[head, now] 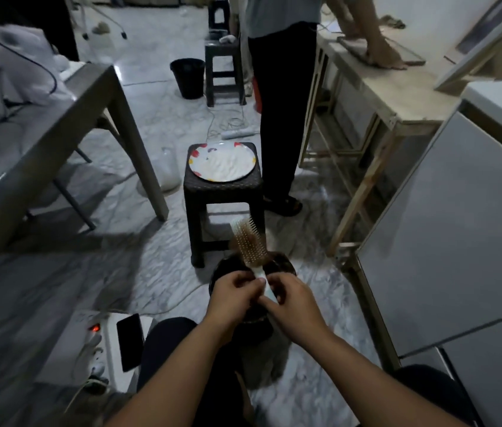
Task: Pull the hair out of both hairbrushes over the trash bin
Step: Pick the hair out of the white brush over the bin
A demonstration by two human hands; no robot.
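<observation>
1. the left hand [233, 293] and right hand [289, 298] both pinch the white handle of the hairbrush [250, 241].
2. the hairbrush stands tilted over the dark trash bin [285, 266], brown hair in its bristles.

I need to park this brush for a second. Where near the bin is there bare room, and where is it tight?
Bare marble floor lies left of the trash bin, between it and the grey table's leg. More shows right of the bin, toward the wooden frame. The stool top is taken by a plate. Bottom left is crowded: power strip, phone, cables.
</observation>
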